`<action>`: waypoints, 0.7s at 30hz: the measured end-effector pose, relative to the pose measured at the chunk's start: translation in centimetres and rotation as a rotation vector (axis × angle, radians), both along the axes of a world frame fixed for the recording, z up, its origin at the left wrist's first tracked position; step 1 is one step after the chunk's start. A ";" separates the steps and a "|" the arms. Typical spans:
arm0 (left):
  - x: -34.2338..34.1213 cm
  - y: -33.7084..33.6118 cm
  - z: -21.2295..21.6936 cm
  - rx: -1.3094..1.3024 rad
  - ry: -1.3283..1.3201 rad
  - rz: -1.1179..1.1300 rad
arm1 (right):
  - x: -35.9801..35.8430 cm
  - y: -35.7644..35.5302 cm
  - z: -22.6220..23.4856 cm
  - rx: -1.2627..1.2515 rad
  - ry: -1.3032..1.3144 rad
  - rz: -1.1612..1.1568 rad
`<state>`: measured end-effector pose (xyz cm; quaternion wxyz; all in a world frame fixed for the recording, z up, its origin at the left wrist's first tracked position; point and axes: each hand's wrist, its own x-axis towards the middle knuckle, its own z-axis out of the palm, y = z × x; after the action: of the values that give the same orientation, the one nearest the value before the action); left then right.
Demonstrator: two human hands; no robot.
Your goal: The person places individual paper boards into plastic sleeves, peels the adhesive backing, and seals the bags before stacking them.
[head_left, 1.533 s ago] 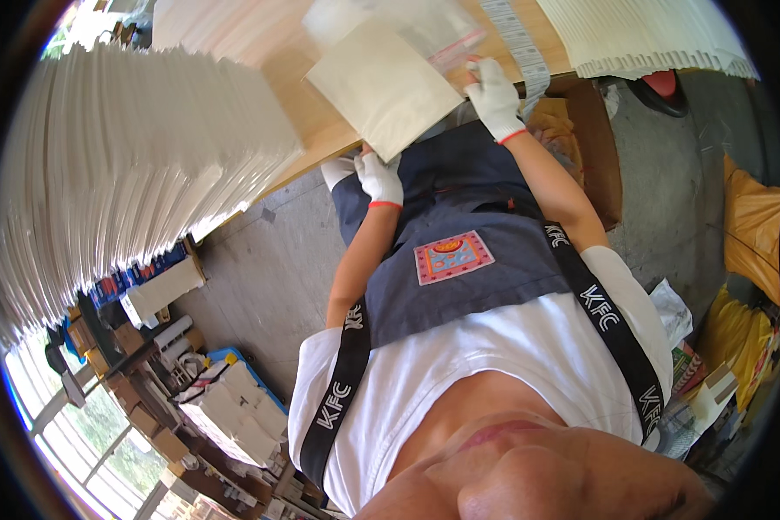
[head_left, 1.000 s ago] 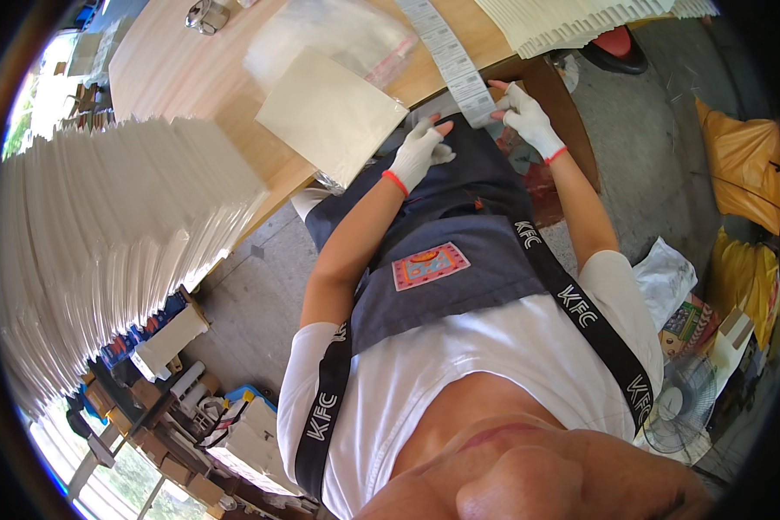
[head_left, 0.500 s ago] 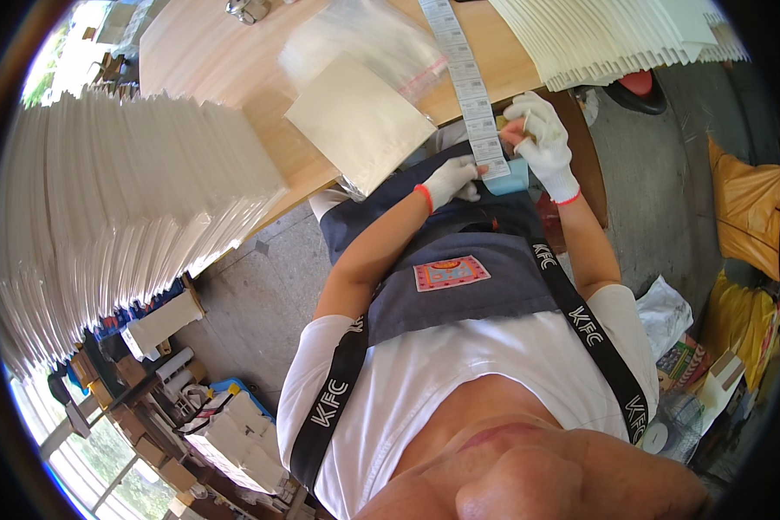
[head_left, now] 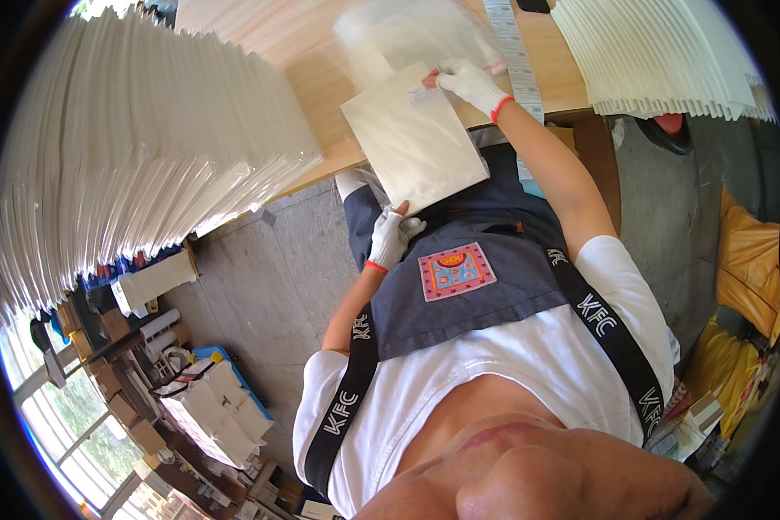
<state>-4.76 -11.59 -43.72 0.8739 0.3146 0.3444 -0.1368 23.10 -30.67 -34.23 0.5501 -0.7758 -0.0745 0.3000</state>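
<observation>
A flat cream panel in clear plastic wrap [head_left: 412, 143] lies tilted, its far part on the table and its near part over my lap. My left hand [head_left: 393, 237], in a white glove with a red cuff, is closed on the near corner, thumb on top. My right hand [head_left: 472, 85], gloved alike with bare fingertips showing, is at the far right corner. Its fingers are pinched at the edge of a small white label [head_left: 424, 94] lying against the panel's surface. A long strip of printed labels [head_left: 517, 65] hangs over the table edge, right of my right hand.
Clear plastic bags [head_left: 399, 35] lie on the wooden table [head_left: 312, 95] beyond the panel. A tall stack of wrapped cream panels [head_left: 147, 147] stands at left, another white stack [head_left: 650, 56] at far right. Orange and yellow sacks [head_left: 748, 264] are on the right-hand floor.
My right hand has moved from the label strip leftward to the panel's far corner, with a label. My left hand has left the strip and taken the panel's near corner; the panel has turned.
</observation>
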 end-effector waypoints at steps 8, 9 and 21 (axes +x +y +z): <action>1.1 -0.5 2.6 0.052 0.007 -0.032 | 1.7 3.3 -4.7 -0.357 -0.641 -0.095; 1.1 -0.6 3.2 0.070 0.019 -0.023 | 1.2 3.1 -4.3 -0.407 -0.628 -0.172; 7.1 -0.9 18.1 0.807 -0.553 -0.280 | -12.5 -8.1 1.8 0.087 0.209 -0.011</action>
<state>2.31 -12.53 -25.61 0.7145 0.6947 0.0802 -0.0202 10.64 -38.74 -32.45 0.5895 -0.7161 -0.0252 0.3729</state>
